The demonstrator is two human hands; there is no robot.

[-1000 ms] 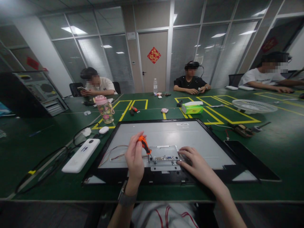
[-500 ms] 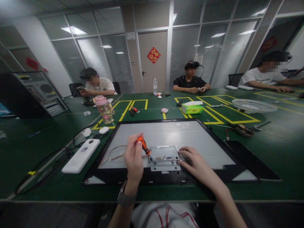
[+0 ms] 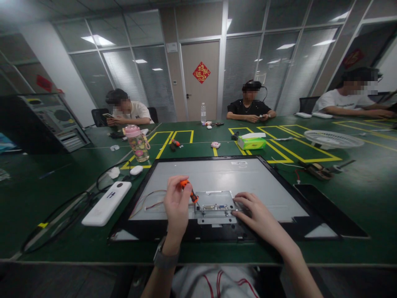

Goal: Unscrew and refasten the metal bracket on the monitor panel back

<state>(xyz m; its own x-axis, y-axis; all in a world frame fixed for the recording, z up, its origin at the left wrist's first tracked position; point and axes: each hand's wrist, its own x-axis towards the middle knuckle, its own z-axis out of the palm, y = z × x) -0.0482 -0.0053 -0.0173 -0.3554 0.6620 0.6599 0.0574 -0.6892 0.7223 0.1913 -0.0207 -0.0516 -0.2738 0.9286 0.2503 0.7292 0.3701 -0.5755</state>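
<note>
My left hand is closed around the orange and black handle of a screwdriver. The screwdriver leans, with its tip down at the left end of a metal bracket with video ports. Beneath the bracket lies a monitor panel, its grey metal back facing up inside a black frame. My right hand rests over the panel with fingers apart, its fingertips touching the bracket's right edge. Thin wires run across the panel toward the bracket, partly hidden behind my left hand.
Left of the panel are a white power bank, black cables and a pink-lidded bottle. Beyond it sits a green tissue pack. A dark flat panel lies at right, near a white fan grille. Several people sit around the table.
The fingers of my left hand have shifted slightly around the screwdriver handle, while its tip stays at the bracket's left end. My right hand holds its place.
</note>
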